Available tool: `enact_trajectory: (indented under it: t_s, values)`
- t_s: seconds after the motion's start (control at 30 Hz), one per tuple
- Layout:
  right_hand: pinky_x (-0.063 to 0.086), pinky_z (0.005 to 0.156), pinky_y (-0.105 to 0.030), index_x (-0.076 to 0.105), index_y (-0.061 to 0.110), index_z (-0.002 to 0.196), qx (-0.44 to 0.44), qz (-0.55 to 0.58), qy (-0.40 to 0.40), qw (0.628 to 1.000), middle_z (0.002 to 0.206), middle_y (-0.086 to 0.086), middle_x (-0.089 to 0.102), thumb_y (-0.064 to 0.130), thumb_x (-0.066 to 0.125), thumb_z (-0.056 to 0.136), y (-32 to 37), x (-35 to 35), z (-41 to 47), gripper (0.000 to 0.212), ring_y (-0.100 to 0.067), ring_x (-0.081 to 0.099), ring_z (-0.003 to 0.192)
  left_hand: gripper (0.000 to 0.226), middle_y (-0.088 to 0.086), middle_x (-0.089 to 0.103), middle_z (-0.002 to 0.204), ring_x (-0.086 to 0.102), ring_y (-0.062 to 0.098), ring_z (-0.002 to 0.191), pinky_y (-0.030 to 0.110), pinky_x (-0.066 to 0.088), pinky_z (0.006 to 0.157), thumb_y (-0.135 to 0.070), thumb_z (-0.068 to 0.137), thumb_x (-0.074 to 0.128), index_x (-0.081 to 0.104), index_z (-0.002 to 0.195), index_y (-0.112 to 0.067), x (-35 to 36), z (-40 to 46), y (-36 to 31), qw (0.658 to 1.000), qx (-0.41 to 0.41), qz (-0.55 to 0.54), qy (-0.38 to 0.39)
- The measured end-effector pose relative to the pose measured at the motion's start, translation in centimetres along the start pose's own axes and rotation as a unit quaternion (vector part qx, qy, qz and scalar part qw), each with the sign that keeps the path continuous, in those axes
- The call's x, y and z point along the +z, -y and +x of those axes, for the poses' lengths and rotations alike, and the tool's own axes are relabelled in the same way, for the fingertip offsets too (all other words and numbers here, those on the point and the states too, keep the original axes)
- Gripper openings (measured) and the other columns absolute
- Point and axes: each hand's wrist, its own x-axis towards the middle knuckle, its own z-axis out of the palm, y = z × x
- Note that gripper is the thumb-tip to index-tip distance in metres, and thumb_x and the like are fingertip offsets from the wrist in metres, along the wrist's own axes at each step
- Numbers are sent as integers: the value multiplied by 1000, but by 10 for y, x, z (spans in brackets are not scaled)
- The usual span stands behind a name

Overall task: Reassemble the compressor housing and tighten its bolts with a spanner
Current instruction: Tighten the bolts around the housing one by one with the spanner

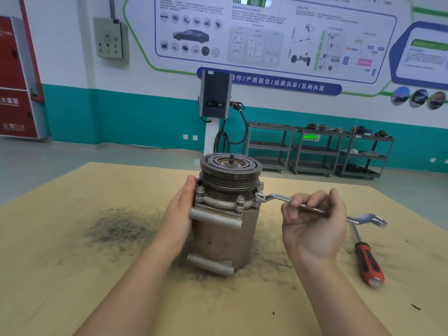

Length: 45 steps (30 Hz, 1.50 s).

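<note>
A grey metal compressor stands upright on the wooden table, its grooved pulley on top. Several bolts ring the housing flange just below the pulley. My left hand presses flat against the compressor's left side, thumb up by the flange. My right hand grips the shaft of a silver ring spanner. The spanner's ring end sits over a bolt on the flange's right side, and its other end sticks out past my hand.
A red-handled screwdriver lies on the table to the right. A dark smear of grime marks the tabletop to the left. Beyond the table stand a charging post and metal shelf carts along the wall.
</note>
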Motion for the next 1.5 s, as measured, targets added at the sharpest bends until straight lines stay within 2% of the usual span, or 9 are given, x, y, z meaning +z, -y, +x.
enact_trajectory:
  t_s: [0.1, 0.23, 0.4, 0.7, 0.9, 1.03, 1.23, 1.37, 1.5]
  values:
    - [38, 53, -25, 51, 20, 52, -127, -87, 53, 987, 54, -9, 58, 25, 40, 94, -5, -2, -15, 44, -23, 44, 47, 73, -11, 73, 116, 64, 6, 115, 31, 44, 101, -78, 78, 38, 69, 122, -29, 0, -1, 1, 1000, -4, -8, -10]
    - [47, 60, -28, 56, 22, 74, -354, -319, 221, 851, 74, 3, 62, 14, 52, 90, -24, -1, -37, 18, -13, 58, 65, 68, -10, 75, 110, 67, 3, 106, 28, 46, 90, -76, 81, 38, 73, 114, -29, 2, -2, 0, 1000, 4, -10, -20]
    - [50, 77, -29, 59, 15, 92, -377, -384, 323, 778, 93, 3, 62, 28, 59, 97, -27, -1, -34, 14, -17, 62, 86, 69, 1, 76, 110, 68, 20, 110, 41, 48, 100, -77, 80, 44, 74, 111, -24, 3, -2, 1, 999, -8, -32, -23]
    - [47, 61, -26, 60, 15, 74, -111, -74, 117, 984, 72, -9, 61, 20, 37, 97, -3, 5, -16, 33, -21, 51, 58, 65, -9, 75, 110, 67, 3, 106, 27, 46, 89, -73, 81, 39, 73, 113, -28, 3, -3, -1, 1000, -2, -18, -25]
    - [33, 50, -26, 55, 16, 57, 61, 8, 41, 997, 61, -6, 53, 21, 49, 81, 6, 6, -2, 25, -19, 40, 46, 62, -7, 76, 107, 69, 4, 103, 28, 46, 87, -74, 78, 42, 75, 105, -30, 5, -5, -3, 999, -8, -30, -35]
    - [30, 46, -23, 44, 15, 56, 111, 23, -1, 994, 54, -4, 46, 22, 39, 96, 7, 2, 5, 41, -18, 34, 42, 63, -9, 76, 104, 69, 0, 99, 19, 47, 79, -74, 78, 39, 74, 105, -29, 5, -6, -6, 999, -2, -19, -35]
    - [32, 51, -27, 46, 19, 48, -57, -69, 39, 995, 50, -5, 48, 22, 39, 95, 2, 5, -15, 48, -19, 39, 48, 62, -11, 76, 104, 69, -1, 98, 20, 45, 80, -74, 79, 38, 74, 104, -31, 5, -8, -7, 999, -6, -19, -29]
    - [37, 58, -28, 45, 18, 63, -293, -322, 215, 874, 61, -3, 47, 18, 45, 91, -16, 9, -44, 28, -17, 44, 58, 63, -6, 77, 105, 70, 4, 100, 25, 47, 83, -73, 79, 41, 76, 104, -28, 6, -7, -6, 999, -11, -29, -36]
    - [42, 59, -37, 51, 6, 69, -354, -443, 288, 771, 71, -3, 50, 18, 54, 92, -23, 11, -46, 25, -23, 50, 67, 66, 1, 77, 104, 71, 15, 102, 34, 50, 87, -77, 75, 44, 77, 102, -27, 5, -7, -5, 998, -16, -36, -41]
